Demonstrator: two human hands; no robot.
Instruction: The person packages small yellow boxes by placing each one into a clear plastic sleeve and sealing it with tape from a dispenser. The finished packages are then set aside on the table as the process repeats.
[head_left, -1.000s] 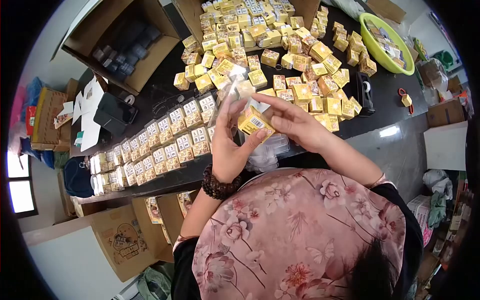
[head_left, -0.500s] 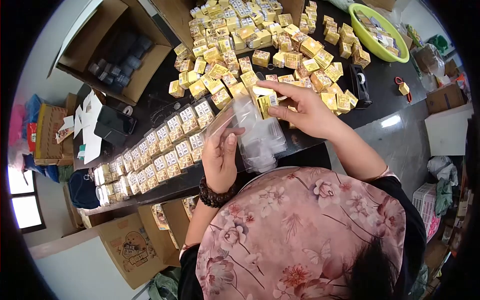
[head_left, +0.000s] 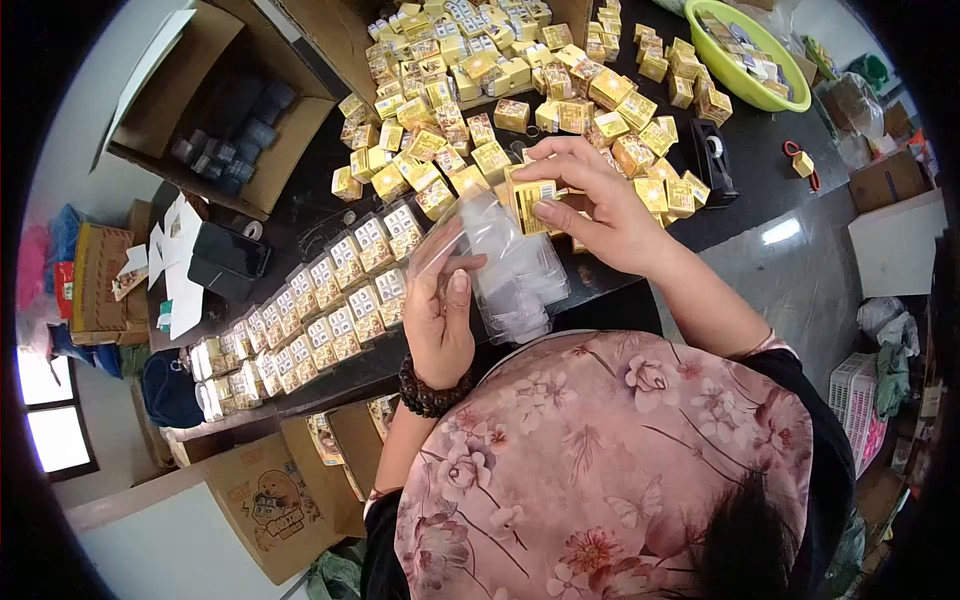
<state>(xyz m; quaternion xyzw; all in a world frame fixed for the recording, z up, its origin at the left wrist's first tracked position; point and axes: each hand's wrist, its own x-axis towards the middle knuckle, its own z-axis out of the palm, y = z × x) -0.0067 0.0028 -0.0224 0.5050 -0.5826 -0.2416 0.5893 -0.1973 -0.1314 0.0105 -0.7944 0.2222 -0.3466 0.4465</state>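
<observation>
My right hand pinches a small yellow box between thumb and fingers, its barcode label facing up. To the left, my left hand is closed round a clear plastic sleeve, which tilts up toward the box. Beneath and between the hands lies a heap of clear plastic sleeves near the table's front edge. Just left of my left hand run two rows of yellow boxes in clear sleeves. Beyond my right hand spreads a loose pile of small yellow boxes.
An open carton with clear plastic pieces stands at the back left. Near it lies a black phone. On the right are a black tape dispenser, a green basin and red-handled scissors.
My right hand has turned the yellow box slightly, and its index finger has shifted back along the box. The left hand keeps its hold on the sleeve. The view has moved a little.
</observation>
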